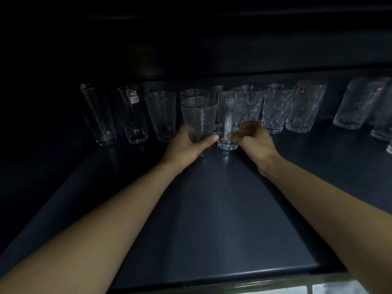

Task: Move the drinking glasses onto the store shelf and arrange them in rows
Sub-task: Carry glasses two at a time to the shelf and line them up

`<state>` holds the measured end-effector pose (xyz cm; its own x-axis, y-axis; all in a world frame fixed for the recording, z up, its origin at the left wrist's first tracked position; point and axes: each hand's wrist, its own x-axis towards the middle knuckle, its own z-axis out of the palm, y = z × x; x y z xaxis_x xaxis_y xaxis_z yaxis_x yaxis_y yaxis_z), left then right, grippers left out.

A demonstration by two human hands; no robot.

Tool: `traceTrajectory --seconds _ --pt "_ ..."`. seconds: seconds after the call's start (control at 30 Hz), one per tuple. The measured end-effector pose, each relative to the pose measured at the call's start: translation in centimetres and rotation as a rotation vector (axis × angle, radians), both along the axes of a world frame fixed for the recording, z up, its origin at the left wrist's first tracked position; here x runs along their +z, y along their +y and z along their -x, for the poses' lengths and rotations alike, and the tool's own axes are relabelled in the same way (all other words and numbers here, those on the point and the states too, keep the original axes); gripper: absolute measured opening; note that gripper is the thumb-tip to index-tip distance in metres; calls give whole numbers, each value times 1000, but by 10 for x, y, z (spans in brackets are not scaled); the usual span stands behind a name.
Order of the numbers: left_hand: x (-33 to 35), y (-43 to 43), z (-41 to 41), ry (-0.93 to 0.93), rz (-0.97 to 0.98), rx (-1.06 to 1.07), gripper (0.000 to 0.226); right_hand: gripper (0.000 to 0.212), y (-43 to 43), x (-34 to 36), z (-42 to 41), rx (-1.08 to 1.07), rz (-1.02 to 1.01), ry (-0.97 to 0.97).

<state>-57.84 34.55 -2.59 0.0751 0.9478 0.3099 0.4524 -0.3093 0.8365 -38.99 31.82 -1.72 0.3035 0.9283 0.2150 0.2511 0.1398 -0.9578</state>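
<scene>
Both arms reach deep into a dark store shelf (212,209). My left hand (186,145) grips the lower part of a textured tapered glass (199,117) that stands on the shelf. My right hand (250,139) pinches the base of a tall straight ribbed glass (229,117) just to its right; the two glasses stand almost touching. Behind them, more clear glasses form a row along the back: two tall plain ones (133,115) at the left, textured ones (162,113) in the middle and patterned ones (275,107) to the right.
Further glasses (356,102) stand at the far right of the shelf, some partly cut off by the frame edge. A dark upper shelf board (212,60) hangs low over the glasses. The shelf's front edge (212,279) runs along the bottom.
</scene>
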Motion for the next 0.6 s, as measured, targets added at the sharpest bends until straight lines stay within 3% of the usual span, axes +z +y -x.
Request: traceTrajectory --seconds 0.5,0.6 --pt "8 -14 -1 21 14 0 43 42 -2 1 1 -1 14 6" --pt "9 -17 0 29 18 -17 62 42 -3 2 1 -6 21 -25"
